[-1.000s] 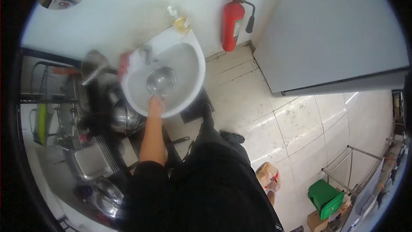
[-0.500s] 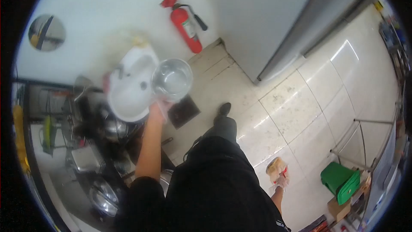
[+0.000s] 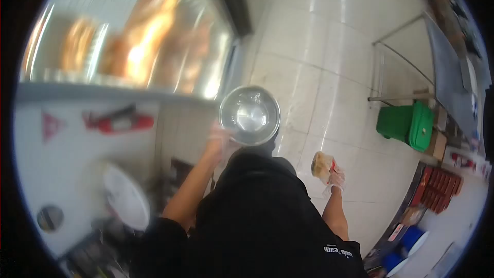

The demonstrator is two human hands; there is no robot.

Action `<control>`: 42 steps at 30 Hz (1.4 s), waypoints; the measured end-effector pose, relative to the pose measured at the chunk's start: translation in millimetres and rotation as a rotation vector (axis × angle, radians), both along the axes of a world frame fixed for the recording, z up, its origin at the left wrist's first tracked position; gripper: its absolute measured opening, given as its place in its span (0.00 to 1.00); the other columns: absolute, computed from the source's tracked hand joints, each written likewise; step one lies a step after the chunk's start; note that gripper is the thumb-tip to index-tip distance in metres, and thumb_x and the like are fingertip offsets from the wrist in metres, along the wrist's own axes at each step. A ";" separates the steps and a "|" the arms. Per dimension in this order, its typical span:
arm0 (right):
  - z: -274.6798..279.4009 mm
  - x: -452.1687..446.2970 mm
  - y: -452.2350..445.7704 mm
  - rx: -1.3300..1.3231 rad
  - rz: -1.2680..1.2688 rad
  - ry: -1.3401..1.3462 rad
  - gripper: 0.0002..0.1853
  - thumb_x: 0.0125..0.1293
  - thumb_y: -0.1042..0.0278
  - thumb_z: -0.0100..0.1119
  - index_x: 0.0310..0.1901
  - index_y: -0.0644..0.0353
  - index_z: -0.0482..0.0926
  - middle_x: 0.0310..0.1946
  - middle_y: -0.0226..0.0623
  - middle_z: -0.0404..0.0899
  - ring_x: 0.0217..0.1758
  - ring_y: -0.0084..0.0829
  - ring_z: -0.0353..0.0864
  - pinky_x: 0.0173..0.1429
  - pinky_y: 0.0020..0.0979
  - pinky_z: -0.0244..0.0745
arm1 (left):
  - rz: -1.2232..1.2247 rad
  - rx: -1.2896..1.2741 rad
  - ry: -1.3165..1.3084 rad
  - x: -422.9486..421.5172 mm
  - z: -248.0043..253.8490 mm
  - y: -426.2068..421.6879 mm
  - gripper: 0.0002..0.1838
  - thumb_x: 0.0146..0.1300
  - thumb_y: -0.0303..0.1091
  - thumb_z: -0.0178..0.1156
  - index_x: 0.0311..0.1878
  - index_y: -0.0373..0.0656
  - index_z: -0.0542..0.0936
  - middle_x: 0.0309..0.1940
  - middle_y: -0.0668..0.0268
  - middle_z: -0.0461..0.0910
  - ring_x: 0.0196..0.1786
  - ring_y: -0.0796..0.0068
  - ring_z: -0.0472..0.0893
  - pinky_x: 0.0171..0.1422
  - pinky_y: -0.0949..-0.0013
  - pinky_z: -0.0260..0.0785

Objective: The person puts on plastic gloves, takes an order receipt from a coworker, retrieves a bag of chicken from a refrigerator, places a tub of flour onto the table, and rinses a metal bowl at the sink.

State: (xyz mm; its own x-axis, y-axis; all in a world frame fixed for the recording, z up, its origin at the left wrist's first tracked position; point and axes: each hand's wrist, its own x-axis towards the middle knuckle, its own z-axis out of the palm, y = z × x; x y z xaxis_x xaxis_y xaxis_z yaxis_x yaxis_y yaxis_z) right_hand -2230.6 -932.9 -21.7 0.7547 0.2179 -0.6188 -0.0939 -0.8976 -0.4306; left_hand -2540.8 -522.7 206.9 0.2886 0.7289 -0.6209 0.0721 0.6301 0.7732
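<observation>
My left hand [image 3: 221, 136], in a clear plastic glove, grips the rim of a round metal bowl [image 3: 250, 115] at the middle of the view. The bowl is held over the floor, its inside shiny. Lower right, my right hand [image 3: 336, 177], also in a clear glove, is closed round a tan item [image 3: 322, 166] with red markings. What that item is cannot be made out.
A white sink [image 3: 126, 195] and a red fire extinguisher [image 3: 123, 122] are on the left. A large glass-fronted unit [image 3: 149, 36] stands upper left. At right are a metal-legged table [image 3: 445, 56], a green bin [image 3: 404, 126] and blue containers [image 3: 411, 239].
The bowl has come up out of the sink and away from it in my left hand. The view has turned, so the sink and extinguisher now lie lower left. My right hand still holds the tan item.
</observation>
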 end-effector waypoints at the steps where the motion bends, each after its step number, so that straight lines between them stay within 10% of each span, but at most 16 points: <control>1: -11.3 17.3 -1.9 0.138 -0.095 -0.026 0.14 0.62 0.56 0.57 0.41 0.57 0.82 0.28 0.39 0.82 0.31 0.34 0.80 0.37 0.38 0.73 | -0.069 0.028 -0.021 34.4 -13.2 17.8 0.25 0.55 0.20 0.53 0.57 0.42 0.63 0.43 0.56 0.74 0.37 0.65 0.80 0.34 0.58 0.82; 2: -22.8 35.0 -4.0 0.280 -0.180 -0.051 0.15 0.62 0.55 0.57 0.40 0.57 0.82 0.27 0.39 0.82 0.31 0.34 0.80 0.36 0.38 0.74 | -0.175 0.047 0.010 65.9 -26.1 34.3 0.26 0.55 0.20 0.52 0.59 0.43 0.63 0.44 0.57 0.74 0.37 0.65 0.80 0.35 0.57 0.82; 4: -29.2 69.2 2.1 -0.265 -0.002 -0.080 0.19 0.60 0.49 0.56 0.34 0.60 0.81 0.34 0.43 0.82 0.38 0.42 0.81 0.39 0.40 0.75 | -0.289 0.078 0.017 144.2 -31.2 55.2 0.29 0.55 0.19 0.51 0.62 0.45 0.62 0.46 0.57 0.74 0.39 0.65 0.80 0.36 0.56 0.82; 11: -10.2 211.4 39.4 -0.229 -0.291 -0.233 0.15 0.56 0.51 0.59 0.35 0.54 0.82 0.32 0.46 0.82 0.36 0.46 0.82 0.39 0.41 0.76 | -0.411 0.002 -0.122 429.6 -13.7 166.2 0.28 0.53 0.17 0.50 0.60 0.40 0.63 0.46 0.55 0.73 0.41 0.62 0.80 0.39 0.59 0.81; 14: 93.6 318.4 129.6 -0.166 -0.290 -0.149 0.17 0.59 0.50 0.54 0.34 0.56 0.82 0.33 0.46 0.82 0.38 0.43 0.81 0.41 0.40 0.75 | -0.434 -0.023 -0.125 539.4 12.1 191.6 0.23 0.53 0.17 0.51 0.55 0.34 0.63 0.43 0.53 0.72 0.41 0.59 0.80 0.43 0.55 0.80; 17: -26.6 427.1 144.9 0.051 -0.191 -0.082 0.15 0.59 0.51 0.53 0.32 0.54 0.82 0.31 0.45 0.82 0.37 0.44 0.81 0.41 0.40 0.75 | -0.499 -0.019 -0.171 656.0 25.2 232.4 0.24 0.51 0.15 0.51 0.54 0.32 0.63 0.44 0.51 0.72 0.40 0.56 0.81 0.44 0.52 0.81; 19: -2.1 508.3 201.0 0.029 -0.082 0.057 0.14 0.59 0.54 0.52 0.32 0.53 0.82 0.31 0.45 0.82 0.38 0.44 0.81 0.41 0.40 0.75 | -0.372 0.018 -0.190 721.1 37.5 256.1 0.26 0.49 0.14 0.46 0.55 0.38 0.63 0.36 0.54 0.76 0.28 0.65 0.82 0.26 0.68 0.82; 23: 92.8 662.2 337.1 0.143 0.345 -0.155 0.09 0.57 0.62 0.51 0.35 0.52 0.80 0.34 0.42 0.82 0.39 0.40 0.80 0.44 0.38 0.74 | -0.472 0.093 -0.241 872.2 61.9 319.4 0.26 0.50 0.14 0.46 0.55 0.39 0.63 0.38 0.53 0.75 0.31 0.63 0.82 0.26 0.66 0.82; 27: 136.0 790.6 431.3 0.282 0.274 0.004 0.11 0.56 0.68 0.49 0.38 0.53 0.80 0.38 0.41 0.81 0.42 0.38 0.79 0.46 0.37 0.73 | -0.624 0.068 -0.205 1016.0 73.5 393.9 0.25 0.50 0.15 0.47 0.55 0.39 0.62 0.43 0.51 0.74 0.33 0.60 0.83 0.27 0.61 0.83; 29: 154.6 837.0 462.7 0.706 0.219 -0.465 0.12 0.56 0.68 0.49 0.40 0.55 0.79 0.40 0.43 0.80 0.45 0.40 0.78 0.50 0.36 0.72 | -0.754 0.128 -0.122 1084.7 89.2 423.7 0.25 0.50 0.16 0.48 0.54 0.39 0.62 0.42 0.53 0.73 0.33 0.61 0.82 0.27 0.61 0.83; 33: 279.6 952.0 497.3 0.362 -0.017 -0.214 0.09 0.63 0.62 0.51 0.39 0.54 0.80 0.38 0.44 0.79 0.44 0.40 0.78 0.51 0.36 0.71 | -0.920 0.191 -0.071 1227.1 123.1 474.2 0.24 0.53 0.18 0.55 0.55 0.37 0.65 0.43 0.54 0.74 0.39 0.61 0.81 0.37 0.53 0.83; 35: 278.2 990.2 482.5 0.361 0.023 -0.591 0.13 0.65 0.57 0.50 0.39 0.55 0.79 0.36 0.43 0.79 0.41 0.42 0.77 0.46 0.36 0.73 | -1.012 0.275 -0.042 1297.2 126.6 499.7 0.23 0.53 0.19 0.56 0.54 0.38 0.66 0.41 0.56 0.74 0.39 0.62 0.80 0.36 0.55 0.83; 37: 396.4 1055.0 497.5 0.396 -0.028 -0.196 0.16 0.66 0.53 0.49 0.41 0.56 0.78 0.37 0.45 0.78 0.40 0.43 0.77 0.47 0.33 0.73 | -1.084 0.348 -0.032 1381.7 113.9 536.0 0.23 0.53 0.19 0.56 0.54 0.38 0.66 0.40 0.57 0.74 0.39 0.63 0.80 0.35 0.56 0.83; 41: 380.4 1127.5 452.8 0.400 -0.085 -0.472 0.21 0.65 0.47 0.50 0.50 0.55 0.75 0.43 0.48 0.78 0.48 0.38 0.80 0.55 0.29 0.71 | -1.213 0.381 -0.104 1500.9 83.5 553.5 0.28 0.53 0.24 0.61 0.58 0.41 0.66 0.43 0.59 0.74 0.43 0.63 0.78 0.35 0.52 0.78; 42: 329.5 1146.7 432.0 0.905 -0.407 -0.149 0.21 0.63 0.51 0.56 0.54 0.52 0.75 0.48 0.47 0.78 0.52 0.43 0.78 0.59 0.33 0.71 | -1.282 0.507 -0.096 1532.5 38.6 574.7 0.29 0.54 0.25 0.60 0.60 0.43 0.64 0.44 0.58 0.73 0.48 0.61 0.77 0.41 0.48 0.77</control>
